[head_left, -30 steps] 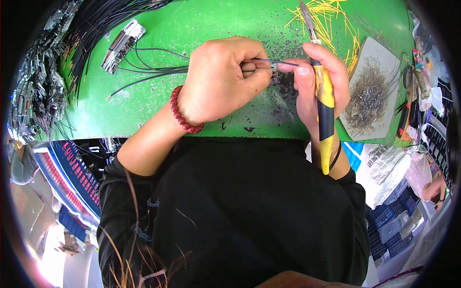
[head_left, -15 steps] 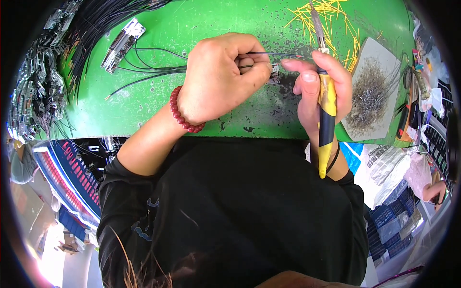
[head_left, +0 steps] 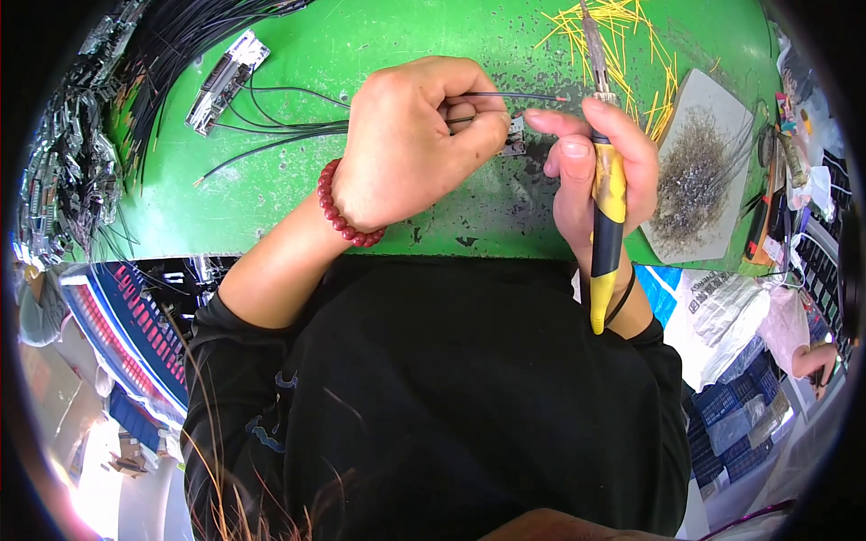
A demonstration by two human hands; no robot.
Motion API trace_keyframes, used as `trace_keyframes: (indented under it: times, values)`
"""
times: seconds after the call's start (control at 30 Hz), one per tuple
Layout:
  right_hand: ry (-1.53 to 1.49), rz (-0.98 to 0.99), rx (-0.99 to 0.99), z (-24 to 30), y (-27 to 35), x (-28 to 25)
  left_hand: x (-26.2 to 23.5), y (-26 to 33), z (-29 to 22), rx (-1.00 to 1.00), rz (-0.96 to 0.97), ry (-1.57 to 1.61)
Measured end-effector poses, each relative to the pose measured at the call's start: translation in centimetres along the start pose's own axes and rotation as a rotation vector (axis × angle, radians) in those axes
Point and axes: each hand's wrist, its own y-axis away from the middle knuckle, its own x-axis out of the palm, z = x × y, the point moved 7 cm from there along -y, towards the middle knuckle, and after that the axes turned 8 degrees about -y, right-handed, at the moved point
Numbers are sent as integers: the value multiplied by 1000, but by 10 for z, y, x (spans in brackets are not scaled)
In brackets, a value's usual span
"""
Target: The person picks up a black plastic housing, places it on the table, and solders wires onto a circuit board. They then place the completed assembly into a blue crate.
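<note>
My left hand (head_left: pixel 410 140) is closed around thin black wires (head_left: pixel 519 96), whose bare ends stick out to the right toward my other hand. A red bead bracelet (head_left: pixel 341 209) circles that wrist. My right hand (head_left: pixel 591 171) grips a yellow and black soldering iron (head_left: pixel 606 194) upright, its metal tip pointing away from me. A small grey connector part (head_left: pixel 516 140) lies on the green mat (head_left: pixel 388 36) between the two hands, just under the wire ends.
Loose black wires (head_left: pixel 271 126) and a small circuit board (head_left: pixel 225 79) lie at the mat's left. Yellow wire pieces (head_left: pixel 631 45) are scattered at the top right. A grey pad (head_left: pixel 699 167) covered in metal scraps sits right. Blue crates (head_left: pixel 740 424) stand lower right.
My left hand has lifted slightly and turned, so the wire ends now stick out higher. The soldering iron has tipped more upright in my right hand.
</note>
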Motion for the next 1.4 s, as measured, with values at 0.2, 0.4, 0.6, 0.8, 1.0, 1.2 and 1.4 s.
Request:
trace_keyframes:
  times: [0.2,0.4,0.6,0.8,1.0,1.2,1.4]
  values:
    - [22,8,-15,2,3,0,-3,-1,3,31,-100,92]
    - [-6,-19,11,-1,2,-3,-4,1,4,4,-97,139]
    - [-84,1,285,-15,-14,-2,-2,0,2,30,-93,93]
    - [-68,82,388,-20,-17,10,-5,1,-2,127,-139,10]
    - [-432,69,538,-27,-16,14,-10,0,-13,245,-140,-5]
    - [93,182,126,-24,-11,-18,-12,2,-8,153,-113,-18]
    - [366,719,-148,-13,-16,15,-16,8,-9,173,-81,-20]
